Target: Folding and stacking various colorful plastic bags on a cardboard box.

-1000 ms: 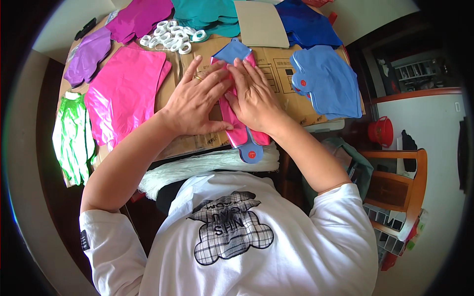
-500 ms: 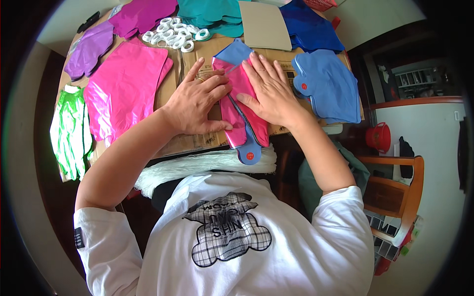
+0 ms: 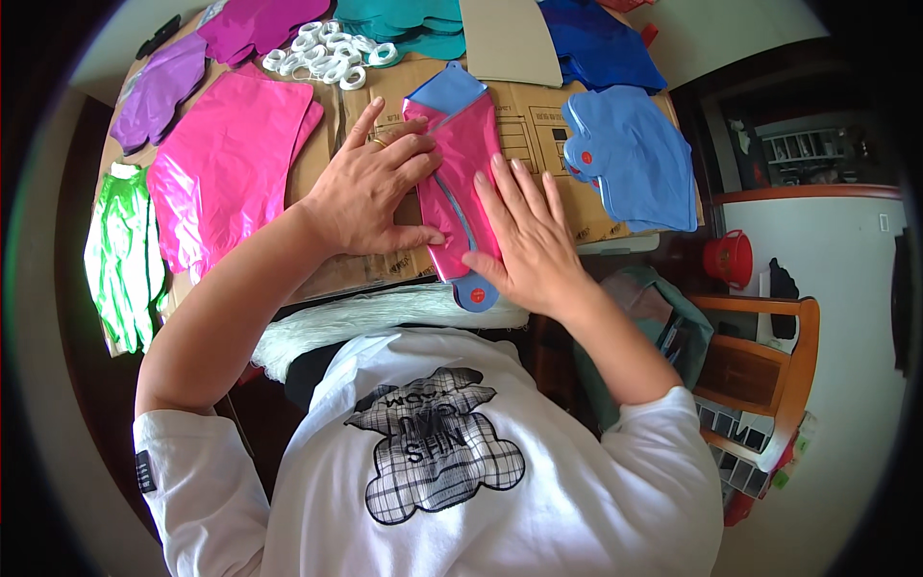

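A shiny pink plastic sheet (image 3: 450,207) lies folded into a narrow strip around a blue flat piece (image 3: 478,296) on the cardboard. The blue shows at the far end, in a thin slit down the middle, and as a rounded tab with a red dot at the near end. On the strip's left edge rest the fingers and thumb of my left hand (image 3: 370,188), which are spread. My right hand (image 3: 529,236) lies flat along the right edge, its thumb on the near part of the pink. Neither hand grasps anything.
Left of my hands lies a stack of pink sheets (image 3: 226,168), with green shiny film (image 3: 125,255) beyond it. White rings (image 3: 332,53) and teal sheets (image 3: 409,24) are at the back. Blue cut pieces (image 3: 639,159) lie right. White strands (image 3: 375,322) hang along the near edge.
My right hand has slid nearer and to the right along the strip. The pink flaps now lie closer together, leaving a narrower blue slit. My left hand keeps its place on the left edge.
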`<control>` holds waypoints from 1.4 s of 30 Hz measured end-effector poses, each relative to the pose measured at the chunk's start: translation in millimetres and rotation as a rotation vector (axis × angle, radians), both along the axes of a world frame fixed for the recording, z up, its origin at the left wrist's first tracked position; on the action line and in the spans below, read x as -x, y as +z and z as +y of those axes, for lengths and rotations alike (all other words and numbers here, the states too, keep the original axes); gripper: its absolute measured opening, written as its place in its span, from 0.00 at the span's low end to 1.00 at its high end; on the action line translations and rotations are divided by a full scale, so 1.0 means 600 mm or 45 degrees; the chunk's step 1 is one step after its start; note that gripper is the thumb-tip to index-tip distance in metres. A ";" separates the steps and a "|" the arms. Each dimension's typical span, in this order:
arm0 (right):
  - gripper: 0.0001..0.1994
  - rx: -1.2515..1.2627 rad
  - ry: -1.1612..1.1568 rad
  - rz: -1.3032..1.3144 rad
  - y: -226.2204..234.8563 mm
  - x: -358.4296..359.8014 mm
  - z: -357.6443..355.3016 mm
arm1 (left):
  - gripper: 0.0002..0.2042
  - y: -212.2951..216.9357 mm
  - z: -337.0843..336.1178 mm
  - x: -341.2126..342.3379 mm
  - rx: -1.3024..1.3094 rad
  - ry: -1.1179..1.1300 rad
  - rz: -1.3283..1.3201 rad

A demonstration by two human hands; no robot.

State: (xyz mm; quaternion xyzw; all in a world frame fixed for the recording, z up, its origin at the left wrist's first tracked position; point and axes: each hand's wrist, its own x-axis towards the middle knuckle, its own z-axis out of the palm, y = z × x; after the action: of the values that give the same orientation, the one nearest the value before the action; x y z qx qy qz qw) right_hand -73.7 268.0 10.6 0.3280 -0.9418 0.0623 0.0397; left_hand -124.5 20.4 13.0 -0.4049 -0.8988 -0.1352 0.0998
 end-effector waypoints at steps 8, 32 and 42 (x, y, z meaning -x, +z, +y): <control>0.40 0.026 0.031 -0.138 0.012 -0.013 0.018 | 0.38 0.004 -0.001 0.000 0.044 0.006 -0.028; 0.33 0.936 -0.353 -0.397 0.014 0.133 -0.006 | 0.38 0.000 -0.004 -0.008 0.010 0.031 -0.020; 0.26 0.893 -0.800 -1.397 0.080 0.134 -0.003 | 0.38 -0.004 -0.005 -0.006 -0.012 0.029 0.054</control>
State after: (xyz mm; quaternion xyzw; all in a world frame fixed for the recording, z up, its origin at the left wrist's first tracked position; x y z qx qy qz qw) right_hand -154.0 266.0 58.5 -0.0688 -0.8005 0.5022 -0.3198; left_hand -121.2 17.4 10.7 -0.3969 -0.9004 -0.1295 0.1223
